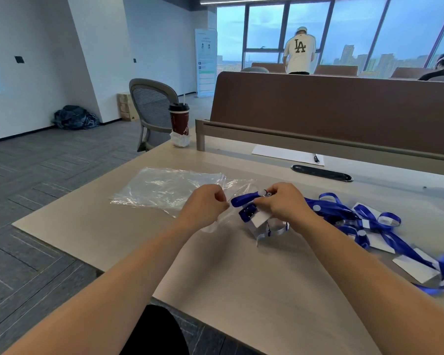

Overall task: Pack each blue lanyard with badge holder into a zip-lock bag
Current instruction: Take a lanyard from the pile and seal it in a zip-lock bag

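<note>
Right, the left hand (205,204) has its thumb and fingertips pinched on the edge of a clear zip-lock bag (217,222), the film sagging loose below it. Just beside it, the right hand (282,202) is curled round a bundled blue lanyard (241,200), its badge holder (260,219) hanging underneath, just above the desk (241,290). Here's what matters: the folded strap lies roughly left-to-right, its free loop end pointing straight at the left hand, almost touching the plastic. I'd say it has to travel leftward, loop end first, with the right hand doing the feeding. Whether the mouth is properly parted, I can't tell.

The strap is flat, glossy ribbon, doubled over on itself; the holder is clear with a white card and a blue top strip.

Further out, a stack of spare bags (164,188) lies flat to the left, and a tangled pile of lanyards (344,213) waits on the right, nearer the right arm.
</note>
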Demonstrator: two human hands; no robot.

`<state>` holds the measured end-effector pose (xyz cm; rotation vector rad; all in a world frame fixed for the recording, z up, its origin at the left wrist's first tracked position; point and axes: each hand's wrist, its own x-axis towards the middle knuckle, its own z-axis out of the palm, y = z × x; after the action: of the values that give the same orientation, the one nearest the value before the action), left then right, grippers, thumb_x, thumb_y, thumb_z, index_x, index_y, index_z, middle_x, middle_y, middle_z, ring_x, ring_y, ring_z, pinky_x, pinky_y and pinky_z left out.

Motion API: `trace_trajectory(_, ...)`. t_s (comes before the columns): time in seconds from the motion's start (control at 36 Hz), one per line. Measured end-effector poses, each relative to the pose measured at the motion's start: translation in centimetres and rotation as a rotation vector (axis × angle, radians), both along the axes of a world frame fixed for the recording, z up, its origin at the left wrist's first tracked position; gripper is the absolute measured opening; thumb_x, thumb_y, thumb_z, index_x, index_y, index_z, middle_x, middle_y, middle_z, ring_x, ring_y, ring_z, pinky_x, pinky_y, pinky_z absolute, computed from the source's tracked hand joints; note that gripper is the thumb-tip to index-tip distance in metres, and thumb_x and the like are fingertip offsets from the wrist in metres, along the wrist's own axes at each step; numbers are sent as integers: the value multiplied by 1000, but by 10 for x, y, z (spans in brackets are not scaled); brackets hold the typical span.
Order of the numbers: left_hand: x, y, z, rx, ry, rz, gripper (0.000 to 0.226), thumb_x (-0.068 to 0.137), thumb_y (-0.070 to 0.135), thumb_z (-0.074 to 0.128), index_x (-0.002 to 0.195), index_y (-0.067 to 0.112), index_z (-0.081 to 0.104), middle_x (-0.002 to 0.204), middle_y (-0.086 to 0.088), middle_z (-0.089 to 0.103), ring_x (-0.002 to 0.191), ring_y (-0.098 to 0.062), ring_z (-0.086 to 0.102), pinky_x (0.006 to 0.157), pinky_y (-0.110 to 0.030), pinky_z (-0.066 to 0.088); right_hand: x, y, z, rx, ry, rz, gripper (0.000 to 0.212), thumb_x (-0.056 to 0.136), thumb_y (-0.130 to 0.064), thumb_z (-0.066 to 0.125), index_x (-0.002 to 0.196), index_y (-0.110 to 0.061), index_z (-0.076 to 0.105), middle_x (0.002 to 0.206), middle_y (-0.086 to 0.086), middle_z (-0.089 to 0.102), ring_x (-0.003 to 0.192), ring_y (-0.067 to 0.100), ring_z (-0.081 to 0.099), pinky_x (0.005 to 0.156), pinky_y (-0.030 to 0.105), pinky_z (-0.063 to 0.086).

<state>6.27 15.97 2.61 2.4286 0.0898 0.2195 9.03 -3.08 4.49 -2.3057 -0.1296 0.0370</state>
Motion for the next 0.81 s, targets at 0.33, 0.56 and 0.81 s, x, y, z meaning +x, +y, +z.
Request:
trace_trajectory(0.33, -5, -7, -6, -49, 63, -57, 10, 87, 11, 65, 79, 13, 59, 81, -5, 67, 75, -26, 69, 77, -42, 57, -2, 0, -13, 294, 96, -162, 22, 86, -30, 74, 96, -14, 63, 93, 9, 70, 81, 25, 69, 63, 36, 56)
trace_trajectory(0.56, -4, -13, -6, -83, 35, -62, 17, 86, 9, 64, 73, 18, 57, 78, 0, 62, 77, -24, 64, 70, -36, 50, -10, 12, -28, 352, 42, -220, 36, 88, -35, 70, 113, -11, 59, 101, 6, 65, 87, 20, 61, 69, 32, 48)
trace_trajectory(0.81, -8, -13, -11, -97, 71, -103, 20, 86, 11, 67, 71, 20, 57, 75, 0, 62, 66, -18, 59, 67, -35, 50, -9, 16, -35, 507, 168, -292, 27, 90, -29, 70, 107, -12, 58, 94, 3, 64, 81, 17, 61, 63, 30, 50)
